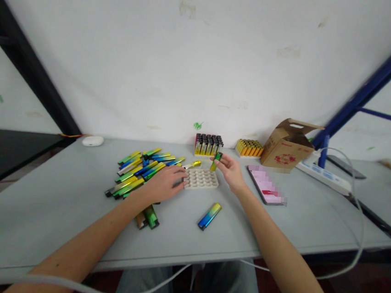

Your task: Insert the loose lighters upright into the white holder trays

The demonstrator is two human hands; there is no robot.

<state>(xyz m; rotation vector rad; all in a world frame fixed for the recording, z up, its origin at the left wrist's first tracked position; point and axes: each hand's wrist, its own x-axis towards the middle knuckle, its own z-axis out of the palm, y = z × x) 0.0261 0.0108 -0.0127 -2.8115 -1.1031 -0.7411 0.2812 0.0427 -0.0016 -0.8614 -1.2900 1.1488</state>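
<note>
Green and yellow, a lighter [213,165] stands upright in the fingertips of my right hand [230,170], over the back right corner of a white tray [201,187] with rows of round holes. At the tray's left edge, my left hand [166,183] grips it with curled fingers. A dark patch shows between thumb and fingers; I cannot make out what it is. Left of that hand lies a loose pile of coloured lighters [132,172], partly hidden by it. One yellow lighter [193,164] lies just behind the tray. A blue and yellow lighter [210,216] lies alone in front.
Against the wall stand a block of upright black-topped lighters [209,144] and a tray of orange-yellow lighters [249,148]. To the right are an open cardboard box [287,148], a phone [266,185] and a power strip [327,176]. A white case [92,141] sits back left.
</note>
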